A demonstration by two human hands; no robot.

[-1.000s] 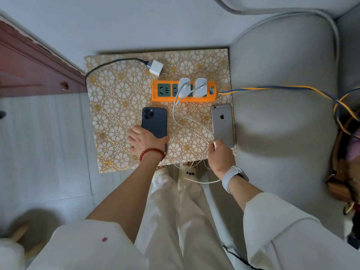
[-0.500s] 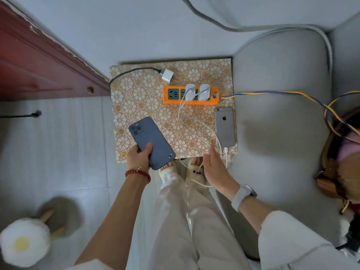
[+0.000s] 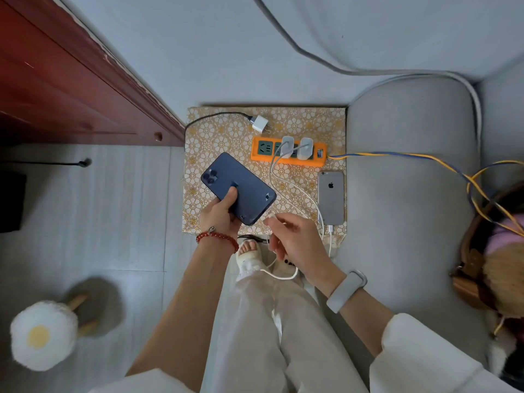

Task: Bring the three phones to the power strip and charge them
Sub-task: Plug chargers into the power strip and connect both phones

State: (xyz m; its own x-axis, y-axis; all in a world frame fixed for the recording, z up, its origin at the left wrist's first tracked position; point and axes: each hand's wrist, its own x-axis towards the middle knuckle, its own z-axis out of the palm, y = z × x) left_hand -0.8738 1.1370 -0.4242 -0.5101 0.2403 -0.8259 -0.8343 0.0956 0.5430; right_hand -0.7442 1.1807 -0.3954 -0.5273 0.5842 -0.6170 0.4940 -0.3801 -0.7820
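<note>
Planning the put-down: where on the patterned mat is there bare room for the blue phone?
Free: the mat left of the power strip, below the loose white adapter, under the blue phone. Crowded: white cables between strip and silver phone on the mat's right edge.

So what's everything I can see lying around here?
blue phone: 1, dark blue, held above the mat
silver phone: 1, grey, mat's right edge, cable plugged in
power strip: 1, orange, back of mat, two white chargers in it
loose charger: 1, white, black cable, behind strip
mat: 1, gold floral, on floor
egg-shaped cushion: 1, white and yellow, lower left
left hand: grips blue phone
right hand: fingers pinch a white cable
</note>
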